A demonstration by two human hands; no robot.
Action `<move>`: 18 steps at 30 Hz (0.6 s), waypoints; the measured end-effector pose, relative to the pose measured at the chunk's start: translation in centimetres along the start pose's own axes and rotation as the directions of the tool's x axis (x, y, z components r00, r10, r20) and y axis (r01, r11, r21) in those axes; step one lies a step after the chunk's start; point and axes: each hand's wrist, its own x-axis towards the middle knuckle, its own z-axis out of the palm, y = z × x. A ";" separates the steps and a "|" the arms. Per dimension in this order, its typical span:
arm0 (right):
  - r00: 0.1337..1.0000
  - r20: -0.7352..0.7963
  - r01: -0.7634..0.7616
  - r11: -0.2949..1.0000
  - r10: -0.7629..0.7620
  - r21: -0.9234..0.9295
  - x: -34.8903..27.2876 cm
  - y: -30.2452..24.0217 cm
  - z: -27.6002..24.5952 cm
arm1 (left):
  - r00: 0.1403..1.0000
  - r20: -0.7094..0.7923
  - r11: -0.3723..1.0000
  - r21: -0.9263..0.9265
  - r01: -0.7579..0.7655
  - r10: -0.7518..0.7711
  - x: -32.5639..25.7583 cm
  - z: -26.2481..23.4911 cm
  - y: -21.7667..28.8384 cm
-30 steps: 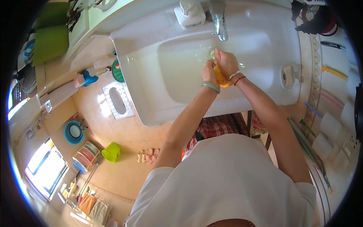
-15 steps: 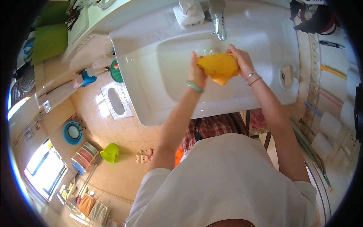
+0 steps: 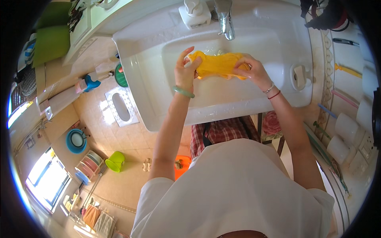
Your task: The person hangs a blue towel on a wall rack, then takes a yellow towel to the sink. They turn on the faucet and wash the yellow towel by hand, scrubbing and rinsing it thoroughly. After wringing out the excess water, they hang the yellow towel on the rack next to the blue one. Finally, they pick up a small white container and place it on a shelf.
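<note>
A yellow cloth (image 3: 220,64) is stretched sideways between my two hands over the basin of the white sink (image 3: 154,111). My left hand (image 3: 186,70), with a green bangle at its wrist, grips the cloth's left end between thumb and fingers. At the other end, my right hand (image 3: 253,70) pinches the cloth; its wrist carries a bracelet and a red string. Just beyond the cloth, the chrome faucet (image 3: 226,23) reaches over the basin. The drain lies partly hidden behind the cloth.
A white pump bottle (image 3: 194,15) stands left of the faucet. A bar of soap (image 3: 300,76) rests in the sink's right-hand recess. Toothbrush-like handles and white cups line the right wall. On the floor at left are a squat toilet (image 3: 121,106) and a green bucket (image 3: 115,162).
My hands have moved apart, the left one leftward. The cloth has gone from a bunched, hanging shape to a wider band drawn out between them.
</note>
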 end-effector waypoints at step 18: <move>0.988 0.004 -0.150 0.946 0.156 0.288 0.0 -0.6 1.1 | 0.853 0.428 0.492 0.696 -0.522 0.299 -0.6 -0.5 -2.2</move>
